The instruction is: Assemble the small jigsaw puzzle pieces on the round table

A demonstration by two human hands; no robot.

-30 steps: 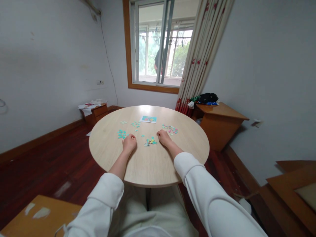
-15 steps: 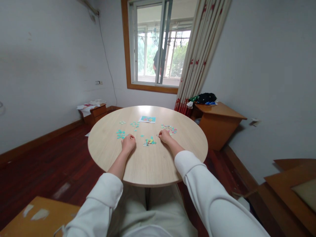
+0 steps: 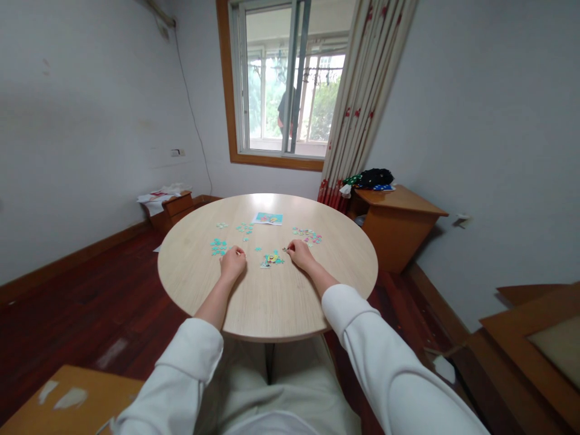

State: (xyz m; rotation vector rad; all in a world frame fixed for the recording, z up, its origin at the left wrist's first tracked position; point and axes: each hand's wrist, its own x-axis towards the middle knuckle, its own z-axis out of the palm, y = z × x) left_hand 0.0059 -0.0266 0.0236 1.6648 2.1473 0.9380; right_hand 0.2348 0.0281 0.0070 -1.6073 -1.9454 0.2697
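Both hands rest on round worktop (image 3: 272, 302). Left hand (image 3: 232, 264) fingers curled together. Right hand (image 3: 299, 254) fingers pinched on small puzzle piece (image 3: 285, 249); joined puzzle cluster (image 3: 270, 260) between the fingers.

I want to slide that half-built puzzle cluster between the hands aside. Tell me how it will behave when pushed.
The joined cluster lies flat on the smooth round table, so it would probably slide easily. It looks thin and small, likely very light. It seems made of several linked pieces, so a push from the left hand or right hand could buckle or separate it.
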